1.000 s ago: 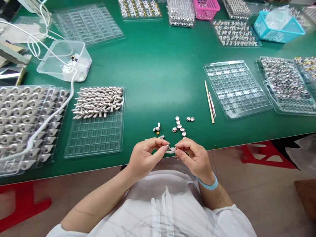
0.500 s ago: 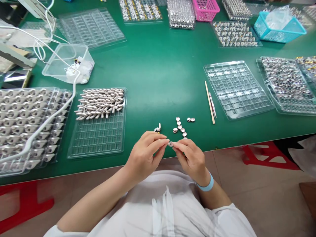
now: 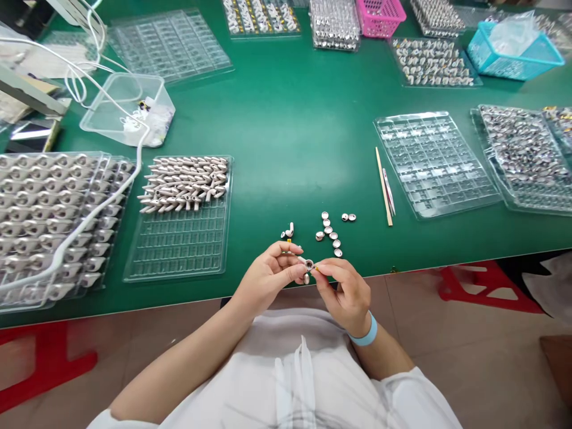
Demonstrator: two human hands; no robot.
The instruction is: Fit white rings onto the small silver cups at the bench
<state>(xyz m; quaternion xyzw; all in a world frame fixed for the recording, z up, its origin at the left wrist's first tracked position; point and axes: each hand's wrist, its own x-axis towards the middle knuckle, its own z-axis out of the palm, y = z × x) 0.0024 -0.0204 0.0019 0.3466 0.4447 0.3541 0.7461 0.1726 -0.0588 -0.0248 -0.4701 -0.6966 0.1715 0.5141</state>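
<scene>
My left hand (image 3: 268, 277) and my right hand (image 3: 345, 292) meet at the near edge of the green table (image 3: 286, 131). Both pinch one small white earbud shell (image 3: 307, 265) between fingertips; its round open end faces up. Just beyond lie several small round silver caps (image 3: 329, 231) and another loose earbud piece (image 3: 288, 231). A blue band circles my right wrist.
A clear tray (image 3: 181, 217) with rows of white earbud stems sits left of my hands, a fuller tray (image 3: 49, 220) with a white cable across it further left. A wooden stick and tweezers (image 3: 385, 187) lie right, beside an empty clear tray (image 3: 435, 161). Baskets and more trays line the far side.
The earbud shell has been turned in my fingertips so its open round end now faces up. My hands have stayed together at the table edge.
</scene>
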